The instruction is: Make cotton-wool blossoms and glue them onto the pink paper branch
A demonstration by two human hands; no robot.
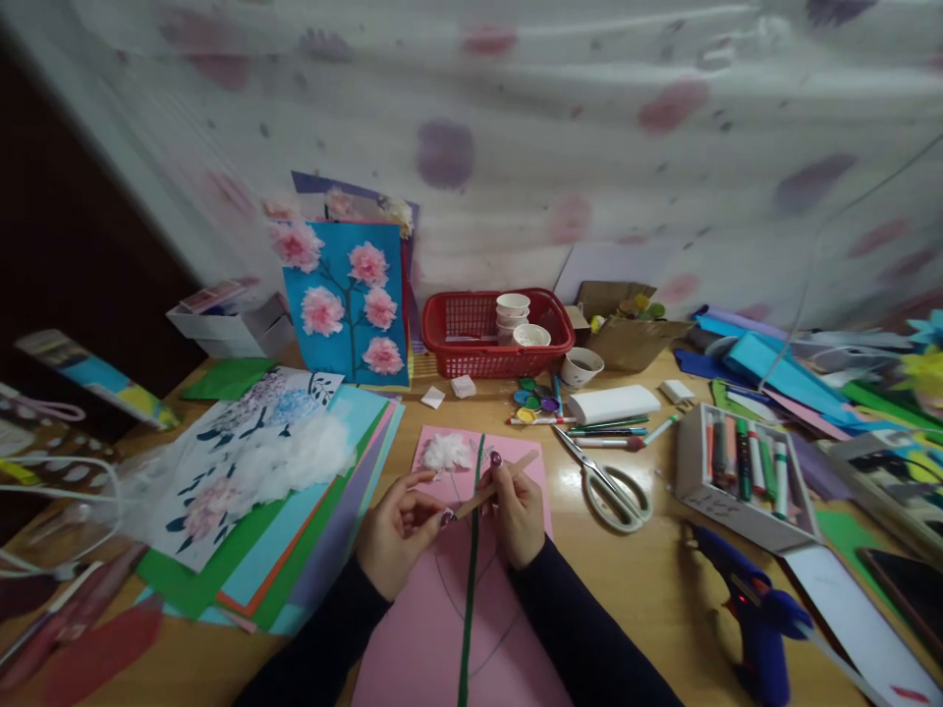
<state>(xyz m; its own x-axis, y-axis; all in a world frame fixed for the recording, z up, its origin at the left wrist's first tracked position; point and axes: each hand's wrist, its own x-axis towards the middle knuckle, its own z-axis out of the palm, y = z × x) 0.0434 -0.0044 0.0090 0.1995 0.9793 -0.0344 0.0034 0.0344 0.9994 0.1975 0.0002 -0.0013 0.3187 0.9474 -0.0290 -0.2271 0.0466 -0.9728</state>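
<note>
A flat wooden craft stick [471,503] is held slantwise over the pink sheet [413,638]. My right hand [520,513] grips it between thumb and fingers near its middle. At the stick's lower left end, my left hand [400,527] is closed in a pinch, thumb and forefinger on the tip. Beneath the hands a dark green strip [470,609] runs up the sheet, beside faint curved pencil lines. A fluffy white cotton tuft [445,453] lies at the sheet's upper left, just beyond my left fingers.
Scissors [615,496] lie right of the sheet. A blue glue gun [751,609] and a box of markers [748,471] stand farther right. Coloured papers with loose cotton [313,452] cover the left. Behind are a red basket [464,363] and a blue flower picture [346,295].
</note>
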